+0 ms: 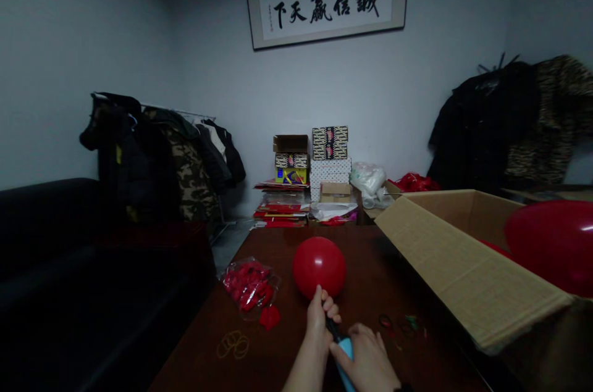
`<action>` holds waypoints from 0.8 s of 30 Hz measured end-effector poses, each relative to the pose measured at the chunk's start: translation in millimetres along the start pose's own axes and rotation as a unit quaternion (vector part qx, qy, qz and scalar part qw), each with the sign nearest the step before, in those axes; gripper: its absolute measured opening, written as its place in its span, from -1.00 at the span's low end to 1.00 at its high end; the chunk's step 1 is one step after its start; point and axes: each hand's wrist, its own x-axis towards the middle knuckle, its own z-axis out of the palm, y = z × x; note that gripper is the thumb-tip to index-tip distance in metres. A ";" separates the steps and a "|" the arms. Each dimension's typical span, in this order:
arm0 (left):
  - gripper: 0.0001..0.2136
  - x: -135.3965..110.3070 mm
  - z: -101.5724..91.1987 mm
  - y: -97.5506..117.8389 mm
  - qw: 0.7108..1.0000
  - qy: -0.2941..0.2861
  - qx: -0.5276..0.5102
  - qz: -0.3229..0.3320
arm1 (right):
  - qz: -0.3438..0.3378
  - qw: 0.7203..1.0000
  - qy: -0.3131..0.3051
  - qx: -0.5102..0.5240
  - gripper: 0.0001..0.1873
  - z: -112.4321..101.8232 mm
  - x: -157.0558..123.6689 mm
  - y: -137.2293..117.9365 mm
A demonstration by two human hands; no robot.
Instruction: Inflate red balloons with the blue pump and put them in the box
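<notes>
A round red balloon (pixel 319 266), partly inflated, sits on the tip of a light blue hand pump (pixel 345 352) above the dark wooden table (pixel 282 244). My left hand (pixel 319 316) is closed in a pinch around the balloon's neck where it meets the pump nozzle. Just behind it, my right hand (pixel 369 360) is wrapped round the blue pump body. A clear bag of flat red balloons (pixel 249 284) lies to the left, with one loose red balloon (pixel 269 316) beside it.
An open cardboard box (pixel 467 268) at the right holds an inflated red balloon (pixel 553 245). Rubber bands (pixel 234 344) and small coloured bands (pixel 398 324) lie on the table. Stacked boxes (pixel 315 163) stand at the far end; coats hang left and right; a dark sofa (pixel 69 256) at left.
</notes>
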 end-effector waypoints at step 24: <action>-0.64 23.7 19.0 82.9 0.988 -0.016 0.041 0.150 | -0.027 0.982 0.120 -0.141 -0.45 24.5 -36.8 15.1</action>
